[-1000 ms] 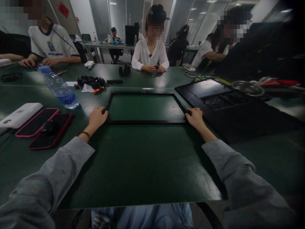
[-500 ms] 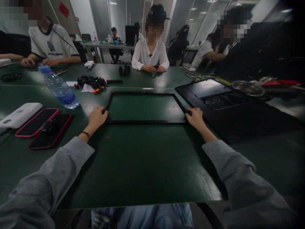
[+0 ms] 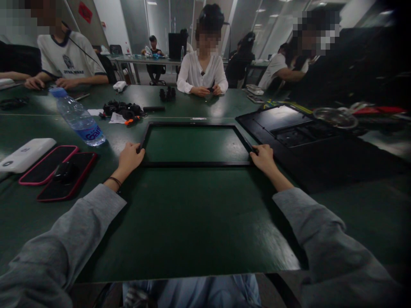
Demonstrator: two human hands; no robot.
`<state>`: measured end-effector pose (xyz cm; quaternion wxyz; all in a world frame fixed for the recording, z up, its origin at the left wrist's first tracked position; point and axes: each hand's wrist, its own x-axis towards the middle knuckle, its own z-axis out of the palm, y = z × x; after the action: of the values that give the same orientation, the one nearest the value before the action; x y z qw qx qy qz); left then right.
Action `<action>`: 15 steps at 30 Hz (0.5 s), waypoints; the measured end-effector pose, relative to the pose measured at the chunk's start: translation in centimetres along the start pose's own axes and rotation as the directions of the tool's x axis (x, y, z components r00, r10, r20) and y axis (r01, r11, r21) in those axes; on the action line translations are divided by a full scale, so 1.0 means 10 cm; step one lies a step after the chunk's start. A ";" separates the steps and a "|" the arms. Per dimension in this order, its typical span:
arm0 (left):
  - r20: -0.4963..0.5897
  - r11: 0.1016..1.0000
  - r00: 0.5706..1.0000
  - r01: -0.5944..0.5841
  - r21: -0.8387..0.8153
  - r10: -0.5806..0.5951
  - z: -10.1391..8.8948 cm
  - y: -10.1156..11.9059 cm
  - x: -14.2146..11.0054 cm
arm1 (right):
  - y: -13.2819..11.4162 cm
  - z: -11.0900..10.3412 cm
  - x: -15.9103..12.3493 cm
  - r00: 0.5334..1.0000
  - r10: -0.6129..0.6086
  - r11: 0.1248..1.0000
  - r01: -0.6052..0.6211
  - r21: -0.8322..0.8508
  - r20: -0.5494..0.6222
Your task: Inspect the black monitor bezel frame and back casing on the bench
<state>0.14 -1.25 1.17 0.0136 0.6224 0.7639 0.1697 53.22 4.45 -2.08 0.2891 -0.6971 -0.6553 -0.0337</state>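
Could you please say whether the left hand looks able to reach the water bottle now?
Probably yes: the water bottle is close by with nothing visible between, though the left hand would first have to let go of the black frame.

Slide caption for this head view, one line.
Left hand and right hand hold a black rectangular frame by its short sides, a water bottle to the left.

View shifted slightly, co-worker's hand [image 3: 34,81] at upper left moved
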 end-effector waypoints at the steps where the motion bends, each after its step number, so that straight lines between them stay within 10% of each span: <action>1: -0.002 1.000 1.000 0.001 -0.002 -0.001 0.00 0.00 0.00 | -0.03 -0.02 -0.01 1.000 0.004 1.000 -0.004 0.012 0.001; 15: 0.018 1.000 1.000 0.020 0.002 -0.020 -0.04 0.04 -0.03 | -0.07 -0.06 -0.05 0.999 -0.051 0.998 0.050 -0.041 -0.018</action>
<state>0.48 -1.58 1.61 0.0218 0.6163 0.7701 0.1631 52.68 3.75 -1.51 0.2799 -0.6857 -0.6691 -0.0610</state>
